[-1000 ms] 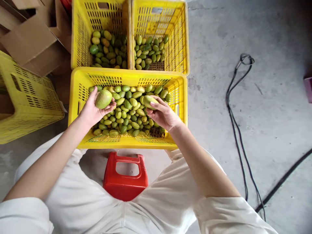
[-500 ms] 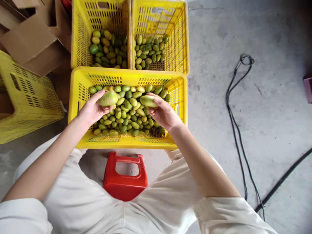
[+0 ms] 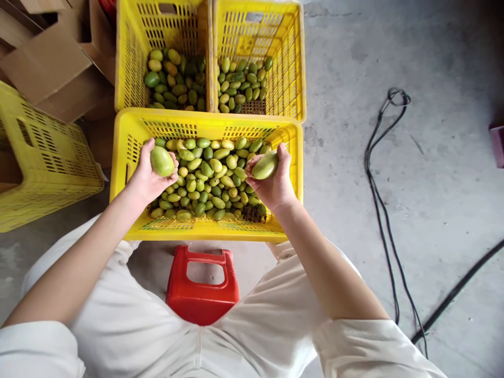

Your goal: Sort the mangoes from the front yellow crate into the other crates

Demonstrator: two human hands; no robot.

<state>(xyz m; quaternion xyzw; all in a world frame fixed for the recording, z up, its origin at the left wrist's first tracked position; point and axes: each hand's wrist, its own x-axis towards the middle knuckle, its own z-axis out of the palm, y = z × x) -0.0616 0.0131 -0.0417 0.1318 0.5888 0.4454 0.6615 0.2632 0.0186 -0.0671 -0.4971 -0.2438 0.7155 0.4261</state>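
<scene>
In the head view, my left hand [image 3: 148,181] is closed around a rounded green mango [image 3: 161,161]. My right hand [image 3: 276,185] grips a longer, paler green mango [image 3: 264,165], its fingers curled beneath and the thumb along the side. Both hands are held over the near yellow crate [image 3: 205,231], well apart from each other. Below them, inside this crate, lie many small green and yellowish mangoes [image 3: 208,181]. A dark brown patch [image 3: 254,214] shows at its lower right corner.
Two more yellow crates [image 3: 132,63] [image 3: 285,68] with mangoes touch the near one's far side. Another yellow crate [image 3: 59,178] lies left, by cardboard boxes [image 3: 51,68]. A red stool [image 3: 202,304] is between my legs. Black cables [image 3: 372,173] cross the floor at right.
My hands have moved slightly apart and turned, each keeping its mango. Both mangoes now show different sides. The crates have stayed in place.
</scene>
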